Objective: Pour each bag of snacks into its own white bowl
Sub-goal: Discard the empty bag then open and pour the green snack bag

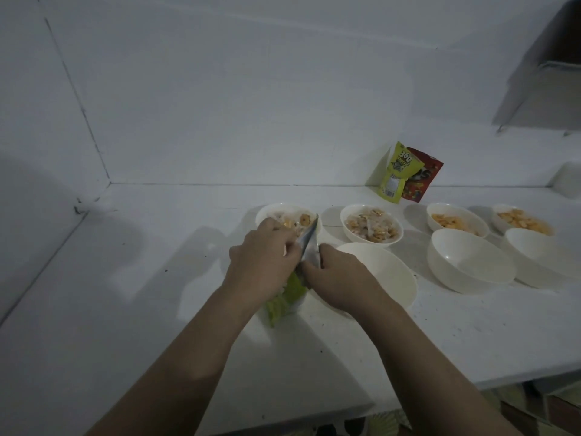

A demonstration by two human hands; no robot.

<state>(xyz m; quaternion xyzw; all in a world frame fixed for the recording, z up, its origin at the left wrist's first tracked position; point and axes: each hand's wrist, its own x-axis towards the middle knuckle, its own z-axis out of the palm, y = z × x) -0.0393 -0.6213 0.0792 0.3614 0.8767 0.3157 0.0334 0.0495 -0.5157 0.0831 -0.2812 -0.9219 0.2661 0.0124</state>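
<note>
On the white surface (157,309), the left hand (262,259) and right hand (339,275) each pinch the green snack bag (287,297), its long axis running away toward the far-left filled bowl (267,214), empty bowl (393,278) just right.

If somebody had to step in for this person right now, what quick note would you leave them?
Hands: left hand and right hand both grip a green snack bag at its top, apparently tearing it open above the table.
Things: four back bowls already hold snacks. Three empty white bowls wait in front; one sits by the right hand. Two unopened bags lean on the wall.
Done: four bowls filled.
Left: open and pour this bag, then the two remaining bags, one bowl each.
</note>
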